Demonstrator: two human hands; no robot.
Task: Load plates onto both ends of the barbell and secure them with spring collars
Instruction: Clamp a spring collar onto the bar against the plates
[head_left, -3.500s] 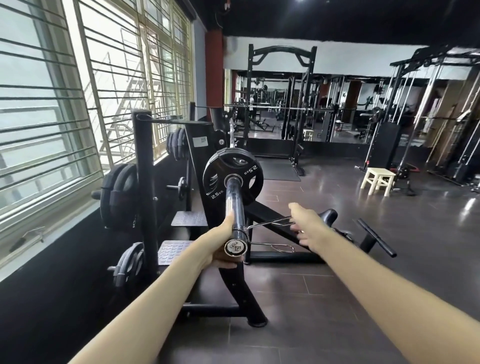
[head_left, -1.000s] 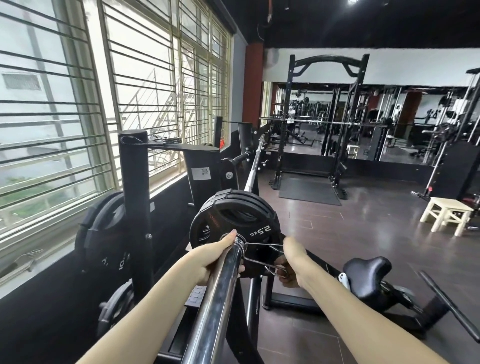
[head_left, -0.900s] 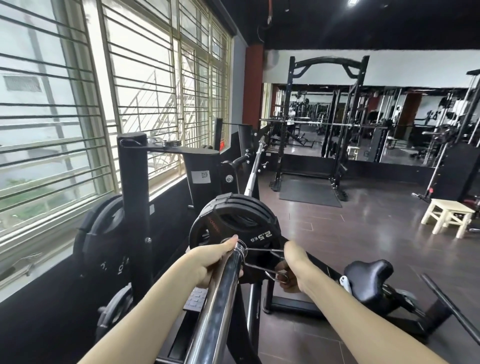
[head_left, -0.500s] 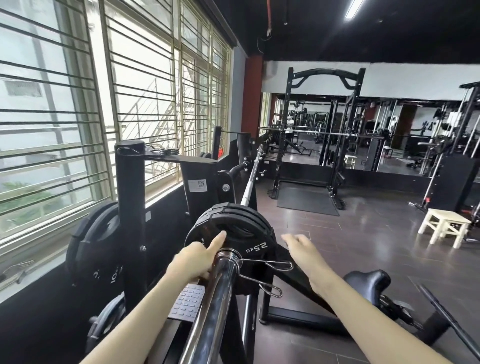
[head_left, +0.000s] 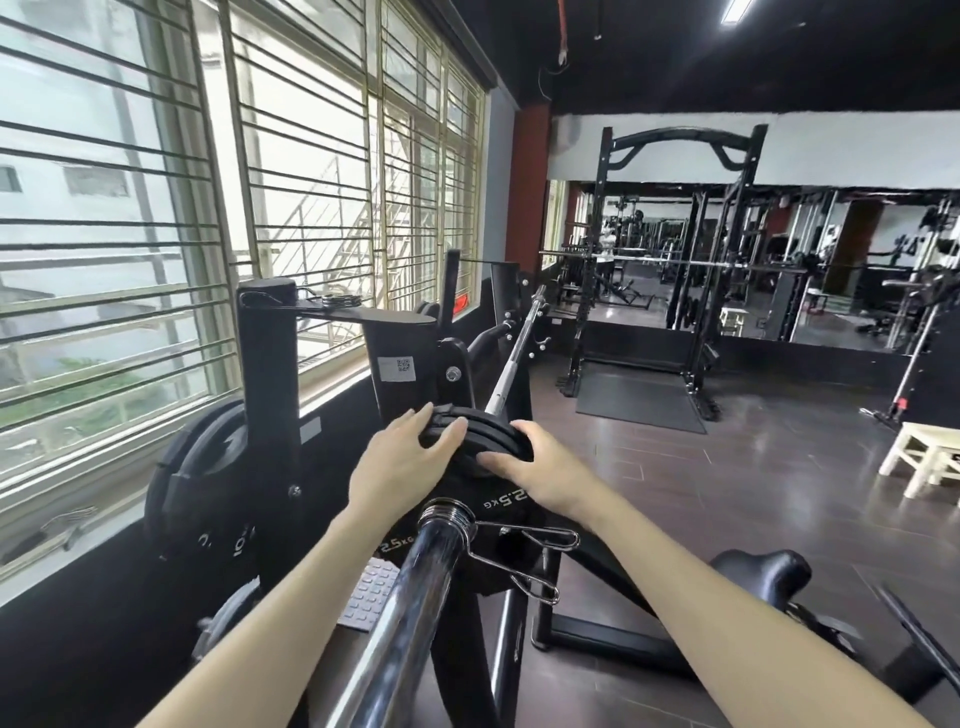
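The left hand and right hand curl fingers over the plates, probably checking them snug against the spring collar

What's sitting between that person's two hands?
In the head view, the top rim of the stacked black plates lies between the left hand and right hand.
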